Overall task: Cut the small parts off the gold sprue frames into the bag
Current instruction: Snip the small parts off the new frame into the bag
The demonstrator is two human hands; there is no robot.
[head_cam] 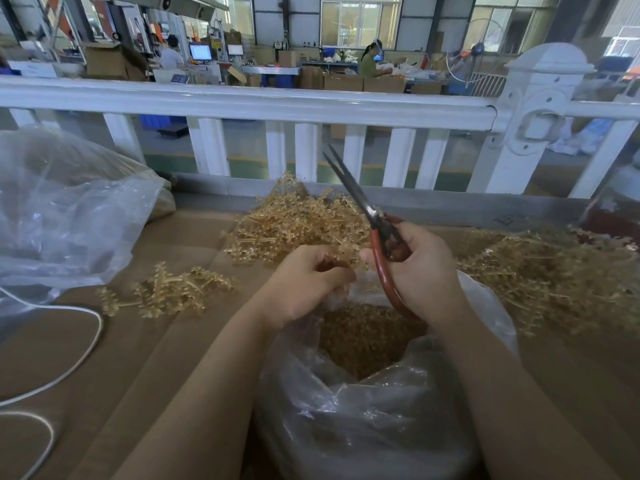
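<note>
Scissors [372, 216] are gripped in the right hand [420, 271], blades nearly closed and pointing up. Left hand [304, 284] fingers pinch a gold piece above the bag [363, 403]. Cut parts may fall outside onto the table [145, 348] if the hands drift from the opening.

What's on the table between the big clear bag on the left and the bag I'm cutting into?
In the head view, a small loose cluster of gold sprue frames lies on the brown cardboard there, plus a white cable nearer the left.

A factory floor: machines with a lit monitor [200, 51] at upper left, stacked cardboard boxes [343, 82] and workers beyond a white railing [242, 103].
</note>
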